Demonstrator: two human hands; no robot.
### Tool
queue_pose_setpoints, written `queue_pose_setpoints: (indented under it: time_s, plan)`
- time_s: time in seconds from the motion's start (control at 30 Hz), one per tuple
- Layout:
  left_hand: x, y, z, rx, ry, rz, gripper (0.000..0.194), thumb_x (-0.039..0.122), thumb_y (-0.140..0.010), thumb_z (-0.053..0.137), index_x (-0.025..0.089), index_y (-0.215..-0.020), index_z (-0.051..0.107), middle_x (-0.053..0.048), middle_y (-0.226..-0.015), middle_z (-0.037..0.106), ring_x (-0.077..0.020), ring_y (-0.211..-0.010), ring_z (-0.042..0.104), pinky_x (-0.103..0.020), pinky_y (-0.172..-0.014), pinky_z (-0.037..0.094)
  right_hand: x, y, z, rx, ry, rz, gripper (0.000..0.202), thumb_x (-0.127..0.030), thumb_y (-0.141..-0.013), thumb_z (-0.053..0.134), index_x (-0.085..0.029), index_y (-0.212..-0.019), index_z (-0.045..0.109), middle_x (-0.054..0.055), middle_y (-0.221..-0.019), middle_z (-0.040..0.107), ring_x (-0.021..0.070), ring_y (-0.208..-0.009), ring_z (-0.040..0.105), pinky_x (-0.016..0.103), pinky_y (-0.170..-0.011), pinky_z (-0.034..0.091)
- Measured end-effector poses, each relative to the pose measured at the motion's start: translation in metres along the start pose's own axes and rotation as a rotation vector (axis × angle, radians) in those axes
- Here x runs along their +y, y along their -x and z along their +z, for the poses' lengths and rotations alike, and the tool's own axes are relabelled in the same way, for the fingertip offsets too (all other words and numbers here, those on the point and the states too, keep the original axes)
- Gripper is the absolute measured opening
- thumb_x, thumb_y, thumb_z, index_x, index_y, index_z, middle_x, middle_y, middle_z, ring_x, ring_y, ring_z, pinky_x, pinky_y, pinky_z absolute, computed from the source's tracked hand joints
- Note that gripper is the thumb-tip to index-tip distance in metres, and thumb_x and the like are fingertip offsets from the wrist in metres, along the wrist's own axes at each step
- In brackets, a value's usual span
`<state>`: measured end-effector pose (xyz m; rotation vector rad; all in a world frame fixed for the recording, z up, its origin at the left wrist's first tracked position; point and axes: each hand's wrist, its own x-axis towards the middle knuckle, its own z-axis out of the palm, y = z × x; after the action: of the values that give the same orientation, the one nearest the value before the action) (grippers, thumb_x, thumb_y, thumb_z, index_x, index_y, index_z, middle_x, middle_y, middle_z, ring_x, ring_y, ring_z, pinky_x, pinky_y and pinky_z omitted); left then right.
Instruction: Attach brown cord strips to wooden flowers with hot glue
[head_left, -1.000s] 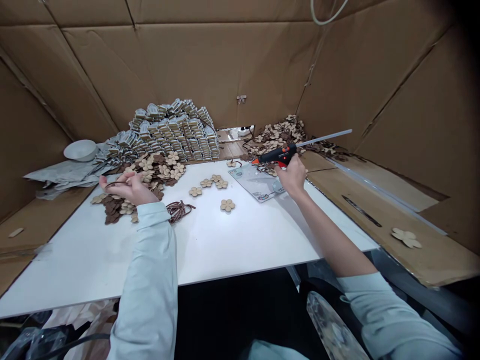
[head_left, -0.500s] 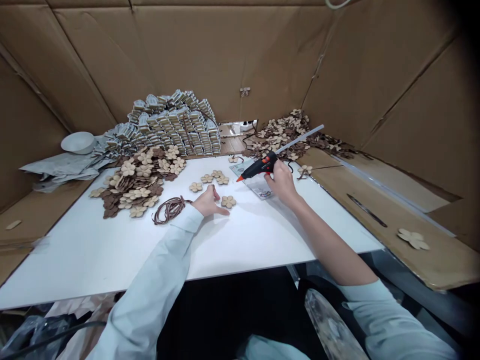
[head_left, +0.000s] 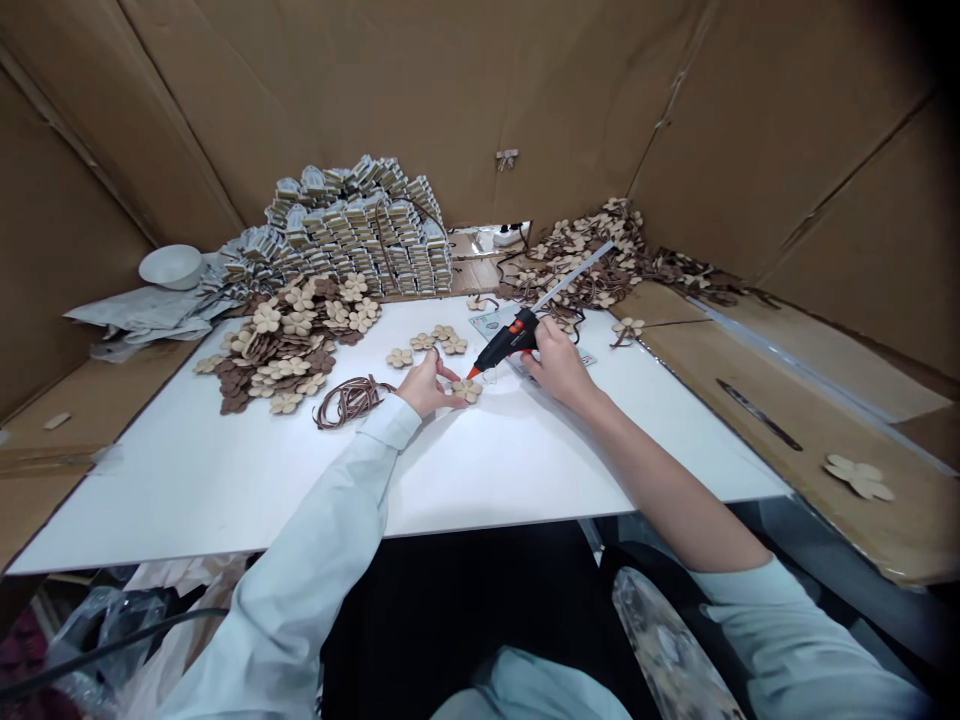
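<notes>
My right hand is wrapped round the handle of a black and orange glue gun, a long clear stick rising from its back. Its orange tip touches or hovers just over a beige flower piece lying on the white board. My left hand pinches that flower's left edge between thumb and fingers. Several more beige flowers lie just beyond my left hand. A coil of brown cord rests to its left. Under the glue gun is a printed sheet, partly hidden.
A heap of brown and beige flowers lies at the left, before stacked small packets. A white bowl sits far left. Corded flowers are piled at the back right. Tweezers and a larger flower lie on cardboard at right.
The glue gun has come down and left, bringing its tip to the single flower. My left hand has closed from spread fingers onto that flower's edge. The whole view has shifted slightly.
</notes>
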<state>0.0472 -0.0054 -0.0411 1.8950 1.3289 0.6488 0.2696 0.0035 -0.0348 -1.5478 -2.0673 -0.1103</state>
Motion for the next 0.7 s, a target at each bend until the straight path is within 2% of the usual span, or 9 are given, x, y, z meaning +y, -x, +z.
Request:
queue_pose_setpoints:
  time_s: [0.33, 0.7]
  plan:
    - [0.006, 0.0034, 0.0024, 0.062, -0.197, 0.025, 0.055, 0.045, -0.049, 0.07, 0.021, -0.076, 0.03, -0.002, -0.092, 0.063, -0.0153, -0.067, 0.057, -0.026, -0.055, 0.038, -0.0027, 0.0028, -0.0002, -0.062, 0.049, -0.005, 0.031, -0.023, -0.073, 0.045, -0.012, -0.102, 0.045, 0.014, -0.102, 0.043, 0.0255, -0.085, 0.05, 0.039, -0.075, 0.041]
    - [0.0092, 0.0051, 0.0045, 0.083, -0.275, 0.032, 0.053, 0.045, -0.051, 0.069, 0.021, -0.084, 0.035, -0.002, -0.09, 0.062, -0.0155, -0.069, 0.057, -0.026, -0.056, 0.038, -0.0021, 0.0043, 0.0014, -0.057, 0.066, -0.016, 0.03, -0.023, -0.073, 0.044, -0.013, -0.101, 0.045, 0.013, -0.102, 0.042, 0.024, -0.08, 0.05, 0.038, -0.071, 0.042]
